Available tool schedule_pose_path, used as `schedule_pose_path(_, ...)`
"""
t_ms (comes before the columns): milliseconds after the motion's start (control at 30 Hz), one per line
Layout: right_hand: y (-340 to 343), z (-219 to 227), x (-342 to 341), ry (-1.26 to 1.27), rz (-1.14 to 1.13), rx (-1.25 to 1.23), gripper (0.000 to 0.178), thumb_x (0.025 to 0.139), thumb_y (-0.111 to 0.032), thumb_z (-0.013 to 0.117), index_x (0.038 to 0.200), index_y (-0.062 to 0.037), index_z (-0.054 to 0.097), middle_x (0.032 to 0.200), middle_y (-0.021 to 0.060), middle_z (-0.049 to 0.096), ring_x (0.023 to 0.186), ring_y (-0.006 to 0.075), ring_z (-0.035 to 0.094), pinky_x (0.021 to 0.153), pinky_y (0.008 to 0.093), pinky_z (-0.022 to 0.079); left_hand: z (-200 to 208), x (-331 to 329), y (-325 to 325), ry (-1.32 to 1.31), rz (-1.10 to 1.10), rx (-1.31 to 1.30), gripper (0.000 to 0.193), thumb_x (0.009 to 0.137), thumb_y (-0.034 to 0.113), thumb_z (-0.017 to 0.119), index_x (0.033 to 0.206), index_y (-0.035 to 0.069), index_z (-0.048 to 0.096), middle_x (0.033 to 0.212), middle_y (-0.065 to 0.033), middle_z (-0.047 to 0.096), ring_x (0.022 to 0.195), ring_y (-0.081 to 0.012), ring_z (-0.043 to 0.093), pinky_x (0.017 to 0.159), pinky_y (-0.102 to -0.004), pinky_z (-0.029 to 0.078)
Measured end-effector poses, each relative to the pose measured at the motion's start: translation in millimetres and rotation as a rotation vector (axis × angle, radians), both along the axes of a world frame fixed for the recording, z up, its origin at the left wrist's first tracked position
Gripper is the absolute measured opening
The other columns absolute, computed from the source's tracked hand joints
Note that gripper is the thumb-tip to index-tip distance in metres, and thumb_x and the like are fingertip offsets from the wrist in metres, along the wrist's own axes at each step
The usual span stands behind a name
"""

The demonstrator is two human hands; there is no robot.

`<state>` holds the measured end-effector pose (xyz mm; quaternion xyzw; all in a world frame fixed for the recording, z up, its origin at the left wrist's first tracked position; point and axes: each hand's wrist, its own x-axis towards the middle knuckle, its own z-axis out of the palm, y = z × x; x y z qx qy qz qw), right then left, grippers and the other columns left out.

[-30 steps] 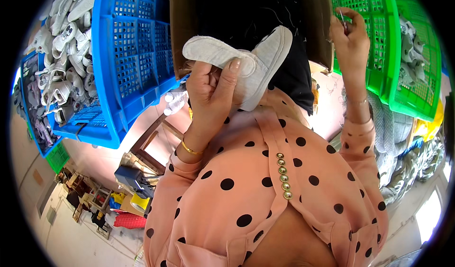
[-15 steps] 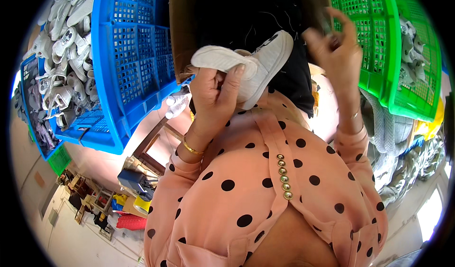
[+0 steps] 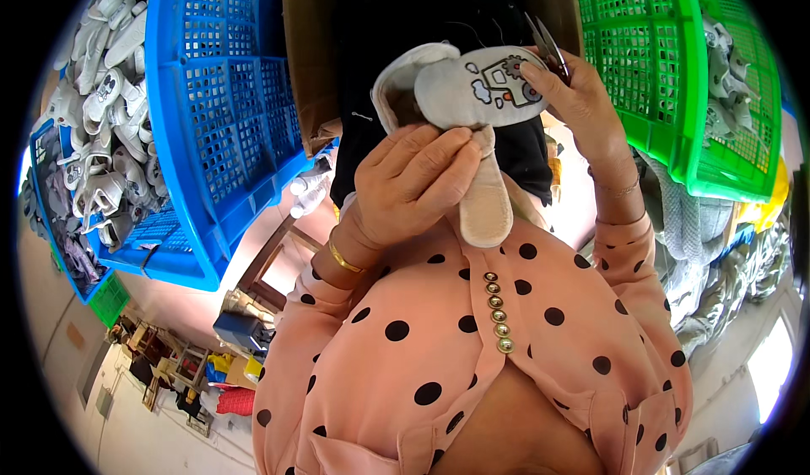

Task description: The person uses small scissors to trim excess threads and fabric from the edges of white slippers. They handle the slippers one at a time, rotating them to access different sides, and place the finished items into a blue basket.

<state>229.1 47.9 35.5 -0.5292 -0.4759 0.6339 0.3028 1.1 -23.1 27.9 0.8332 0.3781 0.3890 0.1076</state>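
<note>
Fabric shoe: soft, off-white, upper middle of the frame
Tractor-like picture: on the rounded toe
Left hand: fingers pinched at the round-ended flap
Right hand: thumb pressing the toe, metal snips also held
Change: shoe turned picture-up; right hand, earlier apart, now touches it

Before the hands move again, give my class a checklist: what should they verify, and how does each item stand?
1. Left hand gripping the white shoe: ok.
2. Scissors held in the right hand: ok.
3. Scissor tips pointing away from the left hand: ok.
4. Beige flap apart from the blades: ok.
5. Black cloth free of thread bits: not ok.
6. Shoe's stitching free of loose ends: cannot tell.
</note>
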Motion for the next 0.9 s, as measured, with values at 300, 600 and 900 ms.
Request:
schedule_pose_path(300, -0.4, -19.4, 1.0, 0.125, -0.048, 0.140, 0.036, 0.093, -0.017, 0.067, 0.121, 0.0039, 0.060, 0.100, 0.0042, 0.068, 0.090, 0.0068, 0.061, 0.083, 0.0220, 0.051, 11.9, -18.4, -12.4, -0.319, 0.160, -0.491, 0.024, 0.078, -0.007, 0.059, 0.099, 0.003, 0.067, 0.101, -0.0136, 0.068, 0.095, -0.0270, 0.065, 0.081, -0.0342, 0.054)
schedule_pose_path(600, -9.9, -5.9, -10.0, -0.061, -0.037, 0.342, 0.037, 0.090, -0.015, 0.071, 0.122, -0.0003, 0.060, 0.104, 0.0040, 0.069, 0.092, 0.0074, 0.063, 0.082, 0.0221, 0.052, -0.9, 5.2, -2.9, -0.318, 0.320, -0.654, 0.042, 0.088, 0.015, 0.068, 0.125, -0.002, 0.056, 0.109, -0.0171, 0.061, 0.092, -0.0240, 0.064, 0.078, -0.0321, 0.054)
schedule_pose_path(900, -42.5, -6.4, -22.6, -0.256, 0.075, 0.476, 0.046, 0.085, -0.012, 0.074, 0.127, -0.0025, 0.056, 0.099, 0.0118, 0.071, 0.085, 0.0147, 0.069, 0.075, 0.0251, 0.053, 0.6, 21.7, -4.7, -0.571, 0.263, -0.858, 0.034, 0.090, 0.013, 0.067, 0.120, -0.002, 0.058, 0.093, -0.0068, 0.063, 0.083, -0.0139, 0.059, 0.075, -0.0262, 0.049)
